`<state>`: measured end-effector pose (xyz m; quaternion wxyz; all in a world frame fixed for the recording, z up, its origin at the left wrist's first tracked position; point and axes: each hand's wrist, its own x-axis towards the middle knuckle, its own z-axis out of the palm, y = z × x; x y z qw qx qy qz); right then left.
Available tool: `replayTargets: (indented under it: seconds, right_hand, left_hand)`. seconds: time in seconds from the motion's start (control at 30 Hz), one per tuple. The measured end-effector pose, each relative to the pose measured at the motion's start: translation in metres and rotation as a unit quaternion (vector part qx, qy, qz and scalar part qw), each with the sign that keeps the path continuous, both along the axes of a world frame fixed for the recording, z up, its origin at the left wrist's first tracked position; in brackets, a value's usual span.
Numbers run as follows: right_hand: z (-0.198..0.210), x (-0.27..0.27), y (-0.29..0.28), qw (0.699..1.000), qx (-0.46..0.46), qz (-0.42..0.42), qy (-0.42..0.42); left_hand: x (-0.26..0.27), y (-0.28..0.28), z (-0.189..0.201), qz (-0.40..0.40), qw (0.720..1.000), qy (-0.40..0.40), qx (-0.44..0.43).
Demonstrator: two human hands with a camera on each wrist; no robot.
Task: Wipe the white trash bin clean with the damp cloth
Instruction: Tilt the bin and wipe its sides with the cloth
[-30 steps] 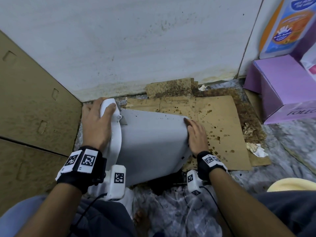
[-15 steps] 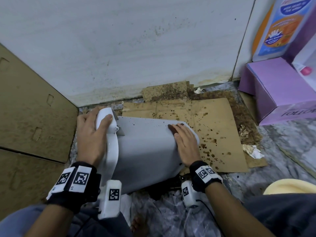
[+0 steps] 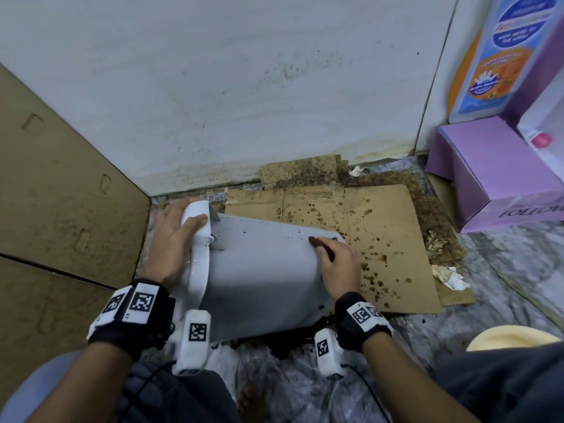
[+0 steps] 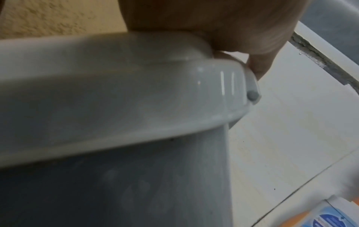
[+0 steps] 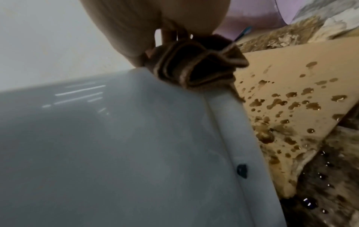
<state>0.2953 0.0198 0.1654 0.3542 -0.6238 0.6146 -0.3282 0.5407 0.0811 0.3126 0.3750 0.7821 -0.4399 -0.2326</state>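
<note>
Right hand (image 3: 337, 265) pressed the bunched cloth (image 5: 196, 67) onto the tipped bin (image 3: 265, 276) at mid-frame while left hand (image 3: 174, 239) clamped its lid; firm overlapping strokes would probably serve best

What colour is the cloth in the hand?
Brown. The cloth shows best in the right wrist view, bunched under the right hand.

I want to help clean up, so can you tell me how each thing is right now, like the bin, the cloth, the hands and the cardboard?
white trash bin: lying on its side, lid shut.
brown cloth: bunched, pressed on the bin near its base.
left hand: grips the lid end.
right hand: holds the cloth.
cardboard sheet: flat, spotted with brown drops.
purple box: closed, on the floor.
</note>
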Motion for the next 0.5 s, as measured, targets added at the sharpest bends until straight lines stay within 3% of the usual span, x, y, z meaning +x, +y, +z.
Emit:
replayTargets:
  seconds: [0.23,0.33,0.5]
  right_hand:
    - [0.078,0.056,0.035,0.976,-0.136,0.112,-0.127]
    - [0.088,0.082,0.046,0.964,-0.147,0.19,-0.113]
    - [0.081,0.089,0.045,0.949,-0.089,0.299,-0.048]
  left_hand:
    - [0.002,-0.009,-0.004,0.032,0.997,0.069,-0.001]
    - [0.005,-0.004,-0.012,0.028,0.998,0.055,-0.012]
    - [-0.007,0.009,-0.006,0.023,0.999,0.028,-0.034]
